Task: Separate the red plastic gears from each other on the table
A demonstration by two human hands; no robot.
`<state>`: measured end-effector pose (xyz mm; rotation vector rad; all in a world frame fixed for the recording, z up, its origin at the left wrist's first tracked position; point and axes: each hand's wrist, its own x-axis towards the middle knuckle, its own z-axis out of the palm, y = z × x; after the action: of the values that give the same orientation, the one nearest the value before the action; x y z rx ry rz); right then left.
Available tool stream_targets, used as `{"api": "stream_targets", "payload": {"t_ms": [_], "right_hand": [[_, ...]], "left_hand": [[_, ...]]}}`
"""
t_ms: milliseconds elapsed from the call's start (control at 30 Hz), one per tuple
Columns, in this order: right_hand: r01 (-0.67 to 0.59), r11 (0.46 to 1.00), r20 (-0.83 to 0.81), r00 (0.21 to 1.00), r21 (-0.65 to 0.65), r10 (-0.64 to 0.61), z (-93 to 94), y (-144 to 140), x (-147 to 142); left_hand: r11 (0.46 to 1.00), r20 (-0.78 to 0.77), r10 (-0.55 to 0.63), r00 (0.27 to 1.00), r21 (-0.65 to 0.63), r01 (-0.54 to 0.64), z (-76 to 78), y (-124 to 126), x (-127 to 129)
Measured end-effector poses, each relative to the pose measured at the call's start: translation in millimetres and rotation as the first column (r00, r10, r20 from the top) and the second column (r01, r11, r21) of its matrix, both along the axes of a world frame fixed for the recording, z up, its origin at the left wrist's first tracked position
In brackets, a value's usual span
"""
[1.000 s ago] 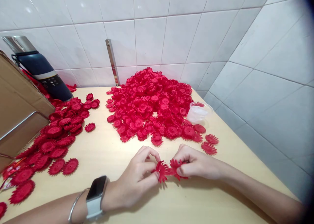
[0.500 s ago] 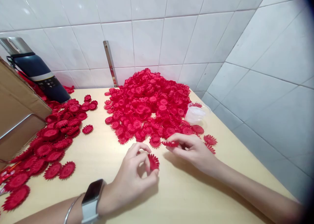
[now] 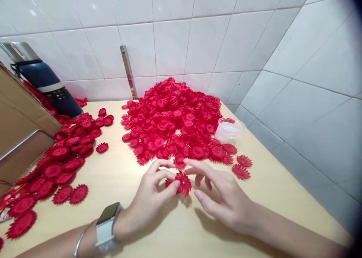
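Observation:
Between the thumb and fingers of my left hand [image 3: 158, 192] are red toothed discs [image 3: 183, 183], like fabric flower pieces with a fringed rim. One faces right, and another bit of red shows behind my thumb. Just to the right is my right hand [image 3: 220, 190], its fingers spread and nothing in its grasp. Its index fingertip comes close to a single red disc at the front of a large pile of the same discs [image 3: 169, 114]. A watch and a bangle are on my left wrist.
A clear plastic tub [image 3: 227, 131] stands right of the pile, near two loose discs [image 3: 241, 171]. On the left, more discs [image 3: 65, 156] lie beside a cardboard box [image 3: 22, 126] and a dark blue flask [image 3: 48, 80]. Tiled walls bound the table at back and right.
My right hand has let go of the red disc it pinched and its fingers have spread. That disc appears to be with the one in my left hand.

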<state>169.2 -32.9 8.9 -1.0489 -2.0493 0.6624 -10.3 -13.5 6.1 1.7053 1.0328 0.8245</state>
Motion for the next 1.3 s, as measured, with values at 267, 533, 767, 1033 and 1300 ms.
{"api": "stream_targets", "payload": {"t_ms": [267,533,767,1033,1300], "right_hand": [[-0.021,0.898,0.059,0.997,-0.439,0.052,10.1,3.7,-6.9],[-0.067,0.852,-0.099,0.995,-0.519,0.018,4.5,5.1,-4.0],[-0.096,0.805,-0.18,0.984,-0.586,-0.013,1.9,3.8,-6.8],[-0.201,0.785,-0.272,0.961,-0.586,0.043,8.3,2.5,-6.9],[0.158,0.73,-0.364,0.786,-0.664,-0.501,-1.0,15.3,4.3]], "left_hand": [[0.999,-0.11,-0.022,0.994,0.041,0.027,3.1,-5.2,-0.2],[0.994,-0.094,0.014,0.995,0.11,-0.004,4.8,-3.1,-1.4],[0.987,-0.107,0.0,0.994,0.161,0.018,4.2,-5.3,-3.0],[0.997,-0.089,0.008,0.996,0.073,-0.002,4.5,-5.6,-1.0],[0.962,0.067,0.273,0.96,-0.053,-0.269,0.1,7.6,-1.1]]}}
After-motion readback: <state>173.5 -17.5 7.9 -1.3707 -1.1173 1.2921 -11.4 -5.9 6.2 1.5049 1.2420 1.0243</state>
